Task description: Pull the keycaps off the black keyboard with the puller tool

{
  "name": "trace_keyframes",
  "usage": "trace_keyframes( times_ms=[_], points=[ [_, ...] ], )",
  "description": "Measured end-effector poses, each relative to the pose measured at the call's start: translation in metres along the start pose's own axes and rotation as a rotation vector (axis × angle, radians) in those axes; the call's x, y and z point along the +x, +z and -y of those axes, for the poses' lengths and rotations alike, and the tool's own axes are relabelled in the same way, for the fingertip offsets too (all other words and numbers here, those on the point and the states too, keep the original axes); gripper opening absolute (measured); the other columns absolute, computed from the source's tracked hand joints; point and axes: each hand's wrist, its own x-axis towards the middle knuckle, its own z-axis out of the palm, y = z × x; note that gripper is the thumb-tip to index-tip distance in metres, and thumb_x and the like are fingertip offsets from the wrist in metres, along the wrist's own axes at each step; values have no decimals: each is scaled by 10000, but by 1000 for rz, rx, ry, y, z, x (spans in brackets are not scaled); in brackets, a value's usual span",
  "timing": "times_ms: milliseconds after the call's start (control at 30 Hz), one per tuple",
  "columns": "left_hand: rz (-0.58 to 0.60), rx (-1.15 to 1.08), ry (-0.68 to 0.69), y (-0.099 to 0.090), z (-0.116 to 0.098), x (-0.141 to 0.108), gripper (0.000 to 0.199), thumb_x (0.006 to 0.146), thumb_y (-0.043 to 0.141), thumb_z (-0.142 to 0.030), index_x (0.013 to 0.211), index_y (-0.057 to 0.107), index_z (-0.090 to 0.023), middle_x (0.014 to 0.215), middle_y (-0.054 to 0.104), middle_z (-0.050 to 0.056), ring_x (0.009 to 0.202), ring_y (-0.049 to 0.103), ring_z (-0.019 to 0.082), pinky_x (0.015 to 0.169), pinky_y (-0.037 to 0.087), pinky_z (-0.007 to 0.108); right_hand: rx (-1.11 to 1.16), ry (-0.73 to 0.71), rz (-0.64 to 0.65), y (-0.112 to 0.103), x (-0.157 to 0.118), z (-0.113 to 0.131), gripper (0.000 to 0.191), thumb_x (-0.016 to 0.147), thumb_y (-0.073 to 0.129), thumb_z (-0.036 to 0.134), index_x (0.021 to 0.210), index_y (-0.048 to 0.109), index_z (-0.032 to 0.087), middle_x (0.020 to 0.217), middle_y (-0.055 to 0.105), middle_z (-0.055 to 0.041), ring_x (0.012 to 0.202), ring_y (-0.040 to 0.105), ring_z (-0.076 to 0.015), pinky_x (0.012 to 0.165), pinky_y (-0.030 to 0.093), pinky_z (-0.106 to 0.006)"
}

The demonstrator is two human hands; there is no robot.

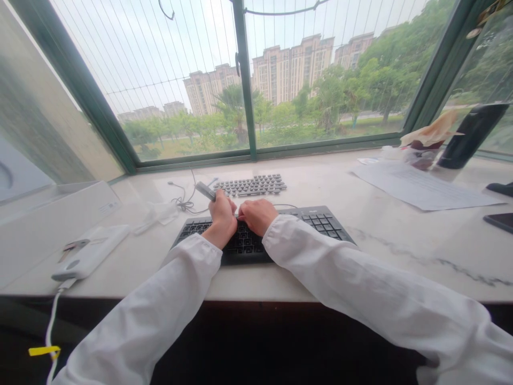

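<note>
A black keyboard (246, 248) lies flat in front of me. Its main section shows bare key sockets, while the number pad (326, 223) on the right still bears its caps. My left hand (222, 216) is closed around a grey stick-shaped tool (206, 191), whose thick end juts up and to the left; its lower end is hidden by my fingers. Right beside it, my right hand (257, 215) rests over the upper middle of the keyboard with curled, pinched fingertips. What they pinch, if anything, is hidden. Behind the keyboard, loose keycaps (252, 185) are laid out in rows.
A thin coiled cable (185, 204) and a clear plastic bag (158, 214) lie left of the keyboard. Farther left are a white power bank (94, 251) with keys (74, 247) on it and a white box (60, 224). Paper sheets (420, 187), a dark bottle (468, 139) and a phone (500, 222) are right.
</note>
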Motion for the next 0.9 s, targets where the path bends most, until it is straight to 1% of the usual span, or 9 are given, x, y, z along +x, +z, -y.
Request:
trace_keyframes(
  times_ms=[100, 200, 300, 467, 567, 767, 900],
  points=[
    [15, -48, -33, 0, -3, 0, 334, 784, 500, -222, 553, 260, -206, 405, 241, -92, 320, 216, 47, 333, 184, 192, 109, 40, 35, -3, 0, -11, 204, 846, 566, 368, 987, 704, 313, 982, 707, -16, 936, 633, -185, 764, 436, -264],
    [51, -100, -70, 0, -6, -1, 347, 794, 511, -211, 566, 248, -205, 406, 212, -101, 322, 188, 40, 340, 173, 186, 180, 103, 19, -5, -2, -17, 218, 782, 629, 420, 975, 716, 368, 957, 716, 19, 918, 635, -176, 756, 437, -256],
    [72, -108, -71, -1, -6, -2, 354, 791, 511, -197, 561, 242, -205, 410, 210, -101, 325, 186, 39, 342, 173, 187, 225, 157, 10, -5, -2, -17, 226, 740, 655, 449, 943, 727, 382, 938, 722, 29, 891, 639, -178, 738, 441, -260],
    [84, -63, -13, 0, -2, -2, 356, 791, 500, -210, 537, 250, -204, 408, 237, -91, 328, 216, 41, 345, 208, 186, 260, 214, 49, -6, 0, -17, 318, 664, 695, 535, 939, 735, 380, 909, 724, 24, 888, 637, -177, 721, 444, -243],
    [68, -57, -1, 1, -1, -4, 354, 789, 506, -228, 539, 256, -205, 415, 244, -90, 327, 223, 42, 343, 209, 185, 254, 232, 60, -7, 1, -16, 338, 665, 692, 542, 963, 730, 387, 925, 726, 28, 883, 640, -175, 725, 448, -240],
    [28, -55, -4, 3, -1, -5, 330, 783, 493, -218, 548, 261, -205, 422, 248, -90, 325, 226, 45, 341, 208, 184, 212, 249, 49, -8, 0, -11, 344, 660, 685, 566, 951, 736, 389, 911, 733, 3, 877, 649, -203, 728, 459, -268],
    [22, -53, -8, 4, -2, -5, 332, 780, 488, -212, 541, 257, -207, 418, 241, -91, 323, 223, 45, 340, 203, 187, 205, 238, 12, -5, -1, -9, 274, 711, 650, 533, 924, 742, 388, 889, 733, 1, 860, 647, -199, 729, 455, -274]
  ],
)
